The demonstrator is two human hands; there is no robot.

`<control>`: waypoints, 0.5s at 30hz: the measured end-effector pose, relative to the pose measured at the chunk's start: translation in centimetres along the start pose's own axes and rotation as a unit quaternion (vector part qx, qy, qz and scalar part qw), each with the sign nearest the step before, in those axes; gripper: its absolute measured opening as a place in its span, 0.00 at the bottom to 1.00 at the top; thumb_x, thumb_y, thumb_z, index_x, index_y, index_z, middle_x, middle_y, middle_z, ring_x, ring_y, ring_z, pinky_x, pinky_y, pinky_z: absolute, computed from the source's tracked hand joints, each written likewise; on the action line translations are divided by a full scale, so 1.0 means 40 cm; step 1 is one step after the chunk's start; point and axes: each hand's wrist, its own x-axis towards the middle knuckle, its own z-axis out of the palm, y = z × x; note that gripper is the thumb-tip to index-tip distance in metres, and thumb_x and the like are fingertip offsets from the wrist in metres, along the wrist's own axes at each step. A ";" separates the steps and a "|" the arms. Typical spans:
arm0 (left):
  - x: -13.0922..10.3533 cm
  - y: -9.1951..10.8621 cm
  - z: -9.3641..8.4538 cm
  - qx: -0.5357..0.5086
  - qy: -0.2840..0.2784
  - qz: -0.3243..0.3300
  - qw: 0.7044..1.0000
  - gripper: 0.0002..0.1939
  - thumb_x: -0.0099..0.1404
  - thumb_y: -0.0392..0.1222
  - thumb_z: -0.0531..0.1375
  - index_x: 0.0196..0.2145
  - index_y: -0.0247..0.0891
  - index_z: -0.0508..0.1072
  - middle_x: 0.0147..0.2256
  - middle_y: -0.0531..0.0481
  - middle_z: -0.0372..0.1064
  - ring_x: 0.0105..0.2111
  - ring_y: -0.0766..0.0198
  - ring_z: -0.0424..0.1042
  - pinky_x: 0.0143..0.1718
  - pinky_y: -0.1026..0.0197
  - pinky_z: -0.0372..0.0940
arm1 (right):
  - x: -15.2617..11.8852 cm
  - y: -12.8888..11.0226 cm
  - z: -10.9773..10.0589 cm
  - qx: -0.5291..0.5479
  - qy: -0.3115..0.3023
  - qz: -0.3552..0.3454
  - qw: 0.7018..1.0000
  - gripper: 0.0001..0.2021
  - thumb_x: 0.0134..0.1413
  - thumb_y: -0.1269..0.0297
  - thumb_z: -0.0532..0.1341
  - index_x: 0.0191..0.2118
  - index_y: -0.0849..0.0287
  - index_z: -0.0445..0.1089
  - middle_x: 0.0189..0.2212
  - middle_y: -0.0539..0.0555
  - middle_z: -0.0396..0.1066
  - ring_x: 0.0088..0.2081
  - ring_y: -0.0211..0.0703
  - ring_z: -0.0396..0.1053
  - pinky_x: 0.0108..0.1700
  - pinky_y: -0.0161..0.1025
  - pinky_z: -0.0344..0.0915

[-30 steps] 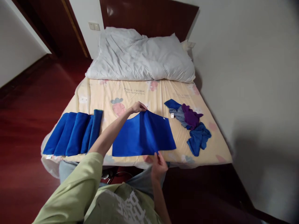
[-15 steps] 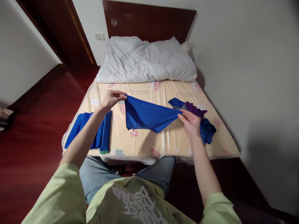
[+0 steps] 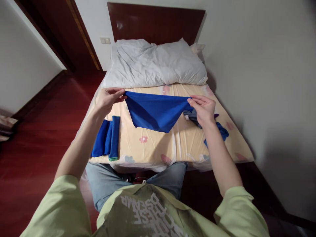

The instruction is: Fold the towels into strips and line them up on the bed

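Observation:
A blue cloth (image 3: 156, 110) hangs in the air above the bed, stretched between my two hands. My left hand (image 3: 108, 98) pinches its upper left corner, and my right hand (image 3: 203, 107) pinches the upper right one. Its top edge runs nearly level, while the lower part droops. Folded blue cloths (image 3: 114, 138) lie side by side at the bed's left front edge, partly behind my left forearm. Beside and behind my right hand lie a grey cloth (image 3: 193, 117) and a crumpled blue cloth (image 3: 222, 131); a bit of purple cloth (image 3: 216, 115) shows there.
The bed (image 3: 138, 154) has a yellow flowered sheet. A white quilt (image 3: 158, 64) lies across its far end, before a dark wooden headboard (image 3: 158, 21). A wall (image 3: 259, 65) stands to the right, and red floor (image 3: 44, 131) lies to the left.
Both my hands have risen, the right one more, so the cloth's top edge is now nearly level and pulled wider. More of the grey cloth shows; the purple one is mostly hidden.

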 end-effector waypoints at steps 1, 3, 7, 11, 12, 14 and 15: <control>0.001 -0.004 -0.002 -0.003 -0.003 0.001 1.000 0.21 0.55 0.48 0.72 0.40 0.30 0.78 0.33 0.46 0.75 0.37 0.55 0.80 0.41 0.53 0.77 | 0.002 0.003 0.000 0.000 -0.001 0.006 1.000 0.20 0.44 0.52 0.75 0.39 0.61 0.78 0.34 0.57 0.79 0.36 0.44 0.78 0.40 0.43 0.76; 0.008 -0.019 -0.002 -0.007 -0.015 0.000 1.000 0.20 0.53 0.48 0.73 0.38 0.30 0.78 0.33 0.45 0.75 0.36 0.55 0.80 0.42 0.52 0.77 | 0.012 0.018 0.004 -0.002 -0.008 0.020 1.000 0.19 0.44 0.51 0.74 0.38 0.61 0.78 0.33 0.56 0.79 0.35 0.43 0.78 0.39 0.42 0.76; 0.049 -0.058 0.015 -0.022 -0.051 -0.017 0.998 0.19 0.50 0.44 0.74 0.35 0.29 0.77 0.32 0.44 0.76 0.35 0.54 0.80 0.43 0.49 0.77 | 0.061 0.081 0.038 -0.020 -0.038 0.069 0.997 0.19 0.43 0.54 0.75 0.37 0.64 0.78 0.32 0.58 0.79 0.35 0.43 0.77 0.40 0.41 0.75; 0.124 -0.080 0.052 -0.025 -0.038 -0.040 0.998 0.16 0.49 0.40 0.74 0.32 0.27 0.76 0.29 0.45 0.74 0.34 0.55 0.80 0.45 0.48 0.77 | 0.142 0.146 0.096 -0.038 -0.037 0.116 0.992 0.18 0.42 0.59 0.75 0.36 0.68 0.77 0.32 0.60 0.79 0.35 0.41 0.76 0.41 0.41 0.73; 0.143 -0.079 0.060 -0.024 -0.033 -0.035 0.999 0.16 0.49 0.40 0.74 0.32 0.27 0.76 0.28 0.46 0.74 0.34 0.56 0.80 0.46 0.48 0.76 | 0.162 0.155 0.108 -0.041 -0.033 0.115 0.992 0.18 0.43 0.59 0.75 0.36 0.68 0.76 0.32 0.60 0.78 0.34 0.41 0.75 0.42 0.41 0.73; 0.174 -0.071 0.071 -0.023 -0.026 -0.004 0.999 0.17 0.51 0.41 0.73 0.34 0.26 0.76 0.29 0.45 0.75 0.34 0.57 0.80 0.47 0.47 0.76 | 0.195 0.163 0.124 -0.044 -0.028 0.081 0.995 0.18 0.47 0.58 0.73 0.38 0.68 0.76 0.32 0.59 0.78 0.35 0.41 0.75 0.42 0.41 0.73; 0.184 -0.066 0.073 -0.021 -0.023 0.018 0.999 0.18 0.52 0.42 0.73 0.35 0.25 0.77 0.30 0.44 0.76 0.34 0.57 0.79 0.47 0.46 0.75 | 0.205 0.163 0.126 -0.046 -0.028 0.052 0.997 0.18 0.49 0.57 0.72 0.40 0.67 0.76 0.33 0.58 0.78 0.35 0.41 0.76 0.42 0.41 0.73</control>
